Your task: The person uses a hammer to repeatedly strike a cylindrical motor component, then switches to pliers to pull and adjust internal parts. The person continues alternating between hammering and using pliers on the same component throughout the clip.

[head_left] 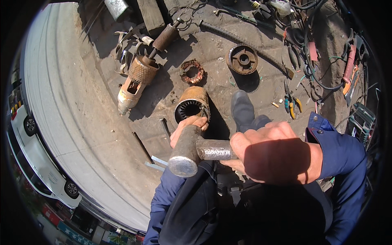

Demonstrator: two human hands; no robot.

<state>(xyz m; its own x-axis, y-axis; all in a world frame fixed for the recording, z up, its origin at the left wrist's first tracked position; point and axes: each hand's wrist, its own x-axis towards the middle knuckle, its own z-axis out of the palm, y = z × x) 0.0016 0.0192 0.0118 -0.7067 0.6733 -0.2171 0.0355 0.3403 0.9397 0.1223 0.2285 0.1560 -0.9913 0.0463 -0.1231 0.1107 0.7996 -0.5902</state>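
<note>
My right hand is wrapped around the short metal handle of a heavy hammer, whose head is raised over my left forearm. Below the hammer, my left hand is closed at the near rim of a rusty motor stator, its slotted bore facing me. The hammer head covers part of that hand, so what its fingers grip is hidden. A ring of cut copper winding ends lies just beyond the stator. To the right of it stands a round rusty end cap with a hub in its centre.
A rusty motor part with a shaft lies at the left, near a wooden block. A long metal bar crosses the far ground. Pliers, cables and tools crowd the right. My shoe is beside the stator. A white car stands by the road.
</note>
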